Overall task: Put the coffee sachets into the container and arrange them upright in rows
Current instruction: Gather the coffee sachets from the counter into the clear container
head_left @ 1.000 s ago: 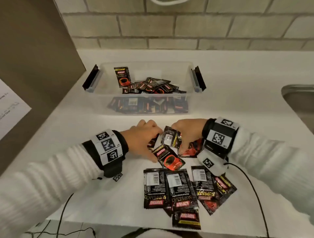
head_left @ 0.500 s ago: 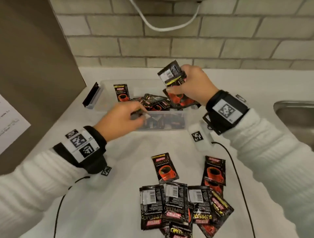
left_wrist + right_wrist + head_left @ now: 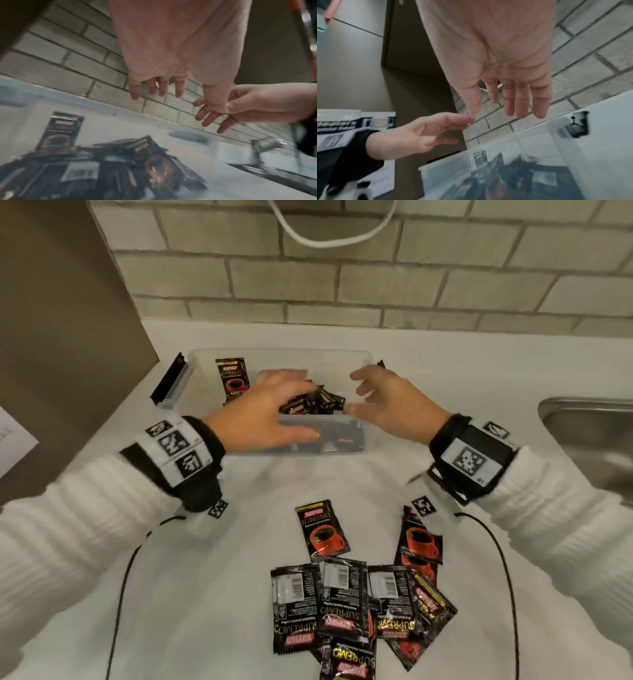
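Observation:
A clear plastic container (image 3: 281, 356) stands at the back of the white counter. Inside it one black-and-red coffee sachet (image 3: 233, 378) leans upright at the left, and a loose heap of sachets (image 3: 318, 402) lies flat. My left hand (image 3: 274, 409) and right hand (image 3: 380, 398) hover over the container's front rim, fingers spread, holding nothing. In the left wrist view the left hand (image 3: 163, 86) is bare above the sachet heap (image 3: 102, 169). The right hand (image 3: 510, 100) is bare too. Several more sachets (image 3: 346, 601) lie on the counter near me.
A grey brick wall (image 3: 376, 275) runs behind the counter, with a white cable hanging on it. A brown panel (image 3: 58, 302) stands at the left. A steel sink (image 3: 596, 440) lies at the right. The container's black latches (image 3: 169, 381) hang open.
The right hand carried a bundle of sachets from the counter up over the container and let go of it. The left hand also released its sachet. Both hands now hang with nothing in them.

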Demonstrator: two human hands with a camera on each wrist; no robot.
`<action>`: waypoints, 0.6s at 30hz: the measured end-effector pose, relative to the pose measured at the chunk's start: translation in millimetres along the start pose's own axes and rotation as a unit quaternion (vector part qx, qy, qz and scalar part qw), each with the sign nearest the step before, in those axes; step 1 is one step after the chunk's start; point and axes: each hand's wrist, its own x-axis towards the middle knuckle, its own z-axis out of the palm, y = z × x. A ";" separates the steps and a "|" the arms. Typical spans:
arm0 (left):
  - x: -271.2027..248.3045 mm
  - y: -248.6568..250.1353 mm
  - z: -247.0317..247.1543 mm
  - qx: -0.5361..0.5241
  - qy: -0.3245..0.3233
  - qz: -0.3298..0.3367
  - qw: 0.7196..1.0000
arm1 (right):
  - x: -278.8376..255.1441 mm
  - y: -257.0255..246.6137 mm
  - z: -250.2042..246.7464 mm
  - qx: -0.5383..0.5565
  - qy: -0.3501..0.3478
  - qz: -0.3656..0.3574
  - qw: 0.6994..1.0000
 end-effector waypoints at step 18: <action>-56.1 43.9 83.3 0.098 -0.304 0.077 0.944 | -136.1 22.0 41.4 -0.286 -0.383 0.109 0.872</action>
